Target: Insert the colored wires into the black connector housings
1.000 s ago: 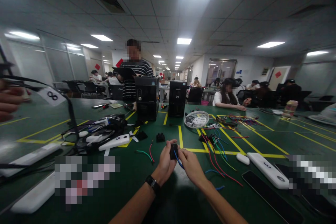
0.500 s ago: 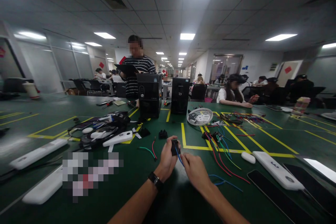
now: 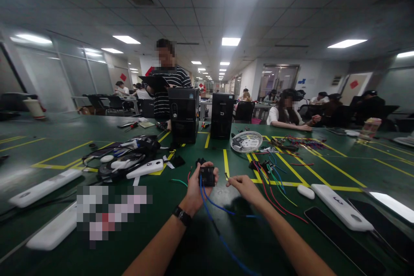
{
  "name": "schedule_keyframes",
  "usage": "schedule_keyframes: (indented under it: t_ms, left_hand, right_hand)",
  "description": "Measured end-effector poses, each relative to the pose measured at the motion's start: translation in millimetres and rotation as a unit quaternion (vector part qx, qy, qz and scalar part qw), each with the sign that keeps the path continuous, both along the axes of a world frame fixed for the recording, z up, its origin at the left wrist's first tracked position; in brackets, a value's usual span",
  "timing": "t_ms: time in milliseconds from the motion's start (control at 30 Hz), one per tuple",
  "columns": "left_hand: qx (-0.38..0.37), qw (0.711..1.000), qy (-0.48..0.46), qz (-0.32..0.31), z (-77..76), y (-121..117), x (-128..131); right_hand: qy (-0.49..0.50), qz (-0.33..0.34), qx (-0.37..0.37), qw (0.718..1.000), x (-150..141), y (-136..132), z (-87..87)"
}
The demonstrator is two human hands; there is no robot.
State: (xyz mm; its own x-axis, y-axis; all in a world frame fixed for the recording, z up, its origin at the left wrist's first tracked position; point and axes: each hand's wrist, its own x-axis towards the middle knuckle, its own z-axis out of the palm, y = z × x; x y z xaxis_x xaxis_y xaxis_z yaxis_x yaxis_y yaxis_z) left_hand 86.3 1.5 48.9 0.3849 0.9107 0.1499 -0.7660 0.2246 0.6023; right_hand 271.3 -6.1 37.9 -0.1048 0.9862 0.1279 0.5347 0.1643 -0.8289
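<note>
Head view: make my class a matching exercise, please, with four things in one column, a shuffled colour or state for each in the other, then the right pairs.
Things
1. Left hand
2. Round slotted basket
3. Right hand
4. Two box-shaped cases

Colour or state
A. Pinching a small piece in the fingertips
B. Black, standing upright
C. Holding a black block with blue wires running from it
D. White

Pairs: 1-C, 2-D, 3-A, 4-B
</note>
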Motion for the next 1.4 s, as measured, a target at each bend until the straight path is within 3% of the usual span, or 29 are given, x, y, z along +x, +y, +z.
schedule_keyframes:
  t_ms: [100,167,267,367,567,700,767,967,1067,1200,1400]
  left_hand:
    - [-0.002,0.999,-0.015,-0.032,12.5,-5,-4]
    - [0.001,0.999,-0.004,-0.045,12.6,-6,-1]
    - [-0.008,0.999,0.014,-0.048,2.6,-2,8]
    - [-0.025,0.999,0.018,-0.013,-10.2,4,12]
    - [-0.01,0.995,0.045,0.083,-24.3,9,11]
    - [0.01,0.991,0.09,0.096,-30.0,3,18]
    - [0.018,0.99,0.102,0.092,-32.8,0,22]
    - [0.068,0.966,0.17,0.184,-37.9,0,22]
    - [0.093,0.952,0.199,0.216,-37.9,-1,21]
    - [0.111,0.945,0.219,0.214,-39.2,-5,23]
    - [0.098,0.951,0.226,0.187,-42.8,-6,28]
  right_hand:
    - [0.026,0.046,-0.06,0.997,-14,22,1.7]
    - [0.039,0.066,-0.084,0.994,-31,34,1.2]
    - [0.056,0.074,-0.086,0.992,-54,46,-4.3]
    - [0.066,0.065,-0.059,0.994,-63,49,-10.1]
    - [0.08,-0.02,0.015,0.996,-38,21,-9.1]
    - [0.104,0.026,0.006,0.994,-28,-13,-6.8]
    - [0.078,0.051,0.003,0.996,-29,-24,-5.9]
    - [-0.042,-0.023,0.113,0.992,-34,-33,2.5]
    - [-0.12,-0.012,0.141,0.983,-35,-36,5.5]
    - [-0.24,0.023,0.152,0.959,-33,-40,7.8]
    - [-0.255,0.041,0.173,0.95,-26,-38,15.6]
